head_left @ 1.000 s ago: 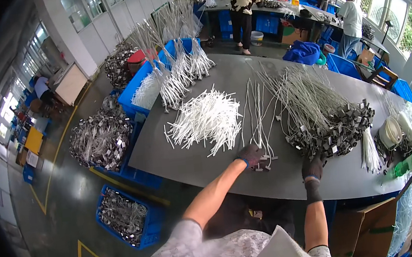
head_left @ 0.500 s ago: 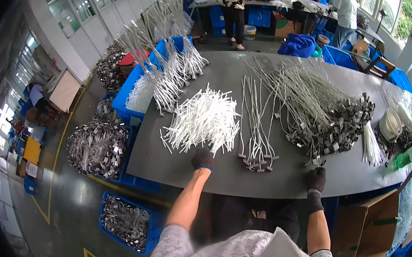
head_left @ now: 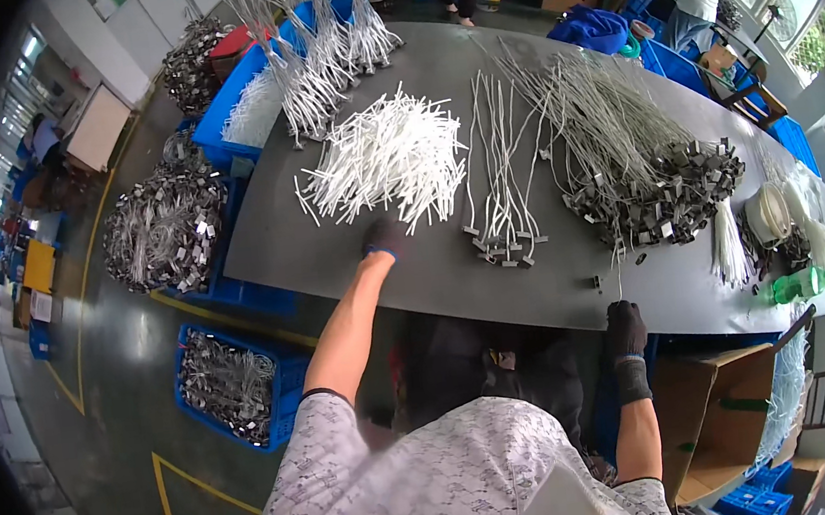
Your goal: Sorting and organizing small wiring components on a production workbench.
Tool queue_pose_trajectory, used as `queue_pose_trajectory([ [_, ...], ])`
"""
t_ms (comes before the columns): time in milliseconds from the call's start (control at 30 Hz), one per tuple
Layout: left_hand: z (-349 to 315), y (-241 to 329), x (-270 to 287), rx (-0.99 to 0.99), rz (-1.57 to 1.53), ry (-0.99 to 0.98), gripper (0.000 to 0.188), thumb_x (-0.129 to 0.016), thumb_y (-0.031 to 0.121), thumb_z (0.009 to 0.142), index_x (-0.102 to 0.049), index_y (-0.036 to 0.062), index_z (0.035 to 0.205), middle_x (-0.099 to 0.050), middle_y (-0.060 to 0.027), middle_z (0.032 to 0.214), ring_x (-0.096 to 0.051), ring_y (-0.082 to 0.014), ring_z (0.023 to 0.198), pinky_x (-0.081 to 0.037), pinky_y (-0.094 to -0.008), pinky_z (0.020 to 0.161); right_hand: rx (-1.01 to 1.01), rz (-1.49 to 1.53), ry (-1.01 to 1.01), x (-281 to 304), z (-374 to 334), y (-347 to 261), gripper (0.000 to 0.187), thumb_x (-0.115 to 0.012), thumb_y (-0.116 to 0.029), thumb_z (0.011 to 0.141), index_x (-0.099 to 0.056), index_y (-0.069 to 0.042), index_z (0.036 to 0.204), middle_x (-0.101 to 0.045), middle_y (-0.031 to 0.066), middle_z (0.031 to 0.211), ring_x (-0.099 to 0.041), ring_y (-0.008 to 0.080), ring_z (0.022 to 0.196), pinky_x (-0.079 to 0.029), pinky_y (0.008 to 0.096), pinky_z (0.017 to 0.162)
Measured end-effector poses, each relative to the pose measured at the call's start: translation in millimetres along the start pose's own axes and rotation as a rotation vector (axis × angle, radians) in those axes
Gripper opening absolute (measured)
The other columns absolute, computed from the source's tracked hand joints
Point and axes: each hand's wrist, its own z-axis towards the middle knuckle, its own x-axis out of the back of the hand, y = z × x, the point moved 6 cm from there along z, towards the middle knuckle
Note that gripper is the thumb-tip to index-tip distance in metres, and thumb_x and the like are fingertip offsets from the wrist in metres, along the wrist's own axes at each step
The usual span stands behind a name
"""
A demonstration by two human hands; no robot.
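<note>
Person at a long grey table (head_left: 433, 265) | left hand (head_left: 383, 237), dark-gloved, reaches to the near edge of a pile of short white ties (head_left: 392, 154), grip unclear | right hand (head_left: 625, 321), gloved, rests at the table's near rim, holding nothing visible | hands well apart | small bundle of white cables with metal ends (head_left: 501, 188) lies between them.
</note>
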Motion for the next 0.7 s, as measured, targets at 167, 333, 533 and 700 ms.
queue_pose_trajectory([
  [167,-35,39,-16,0.443,-1.277,-0.171,0.016,-0.067,0.019,0.092,-0.068,0.0050,0.086,-0.068,-0.0097,0.068,-0.064,-0.0176,0.051,-0.055,-0.0325,0.048,0.248,-0.326,-0.245,-29,-15,83,0.014,-0.064,-0.019,0.088,-0.067,-0.006,0.091,-0.065,0.0160,0.095,-0.066,0.0346,0.084,-0.054,0.0447,0.073],
  [333,-85,88,3,0.417,-1.474,-0.201,0.015,-0.069,0.021,0.089,-0.068,0.0060,0.087,-0.069,-0.0059,0.072,-0.065,-0.0155,0.055,-0.055,-0.0308,0.052,-0.474,0.976,-0.384,-25,-36,47,0.021,-0.067,-0.020,0.088,-0.068,-0.002,0.099,-0.068,0.0132,0.080,-0.068,0.0199,0.079,-0.053,0.0315,0.068],
  [533,-146,265,-52,-0.272,-1.365,-0.700,0.021,-0.067,0.024,0.092,-0.065,0.0051,0.100,-0.068,-0.0081,0.087,-0.068,-0.0161,0.076,-0.056,-0.0310,0.064,-0.402,0.031,-0.049,-17,-49,31,0.027,-0.060,-0.027,0.092,-0.067,-0.001,0.096,-0.069,0.0218,0.087,-0.070,0.0340,0.078,-0.055,0.0435,0.072],
  [700,-162,403,-136,-0.020,-1.258,-0.892,0.015,-0.065,0.021,0.091,-0.064,0.0062,0.096,-0.066,-0.0056,0.084,-0.066,-0.0160,0.074,-0.056,-0.0326,0.064,-0.245,0.261,-0.010,-32,-31,41,0.018,-0.057,-0.018,0.092,-0.065,-0.006,0.101,-0.070,0.0210,0.099,-0.067,0.0408,0.094,-0.054,0.0466,0.079],
])
